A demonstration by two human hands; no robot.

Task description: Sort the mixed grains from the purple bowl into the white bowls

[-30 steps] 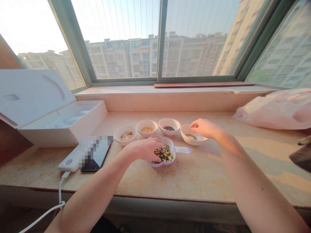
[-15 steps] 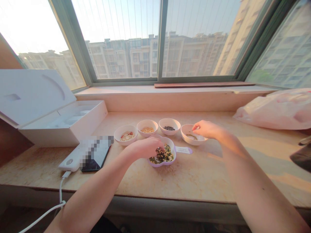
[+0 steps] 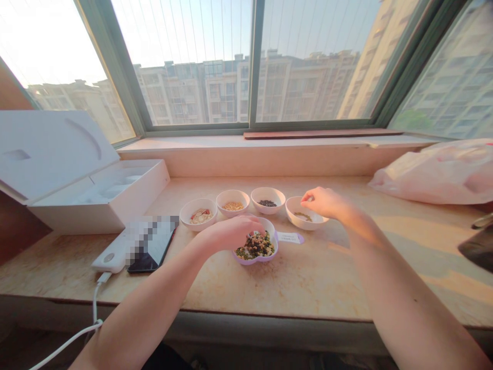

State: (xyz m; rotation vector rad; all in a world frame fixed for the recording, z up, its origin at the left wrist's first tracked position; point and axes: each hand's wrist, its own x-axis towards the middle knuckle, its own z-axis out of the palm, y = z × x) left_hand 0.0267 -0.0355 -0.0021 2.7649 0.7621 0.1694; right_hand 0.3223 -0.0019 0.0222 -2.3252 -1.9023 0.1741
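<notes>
My left hand (image 3: pixel 231 232) is curled over the far rim of a lilac flower-shaped dish (image 3: pixel 254 260), just above a mix of green, yellow and dark beans (image 3: pixel 254 246). My right hand (image 3: pixel 322 202) hangs with its fingertips pinched together over the edge of a white bowl (image 3: pixel 293 218) holding a little green grain. Whether either hand holds any grains is hidden. Farther along stand a white bowl of black seeds (image 3: pixel 268 193), a white bowl of yellow grain (image 3: pixel 227 198) and a white bowl of pale slices with some red (image 3: pixel 188 211).
An open white box (image 3: pixel 77 218) stands at the left of the marble sill (image 3: pixel 269 293). A power bank (image 3: pixel 110 257) with a white cable and a phone (image 3: pixel 150 257) lie near it. A small label (image 3: pixel 288 237) lies beside the dish, and a pink-white plastic bag (image 3: pixel 431 174) lies at right.
My left hand has lifted from the beans toward the dish's far rim. My right hand has moved slightly left and up over its bowl.
</notes>
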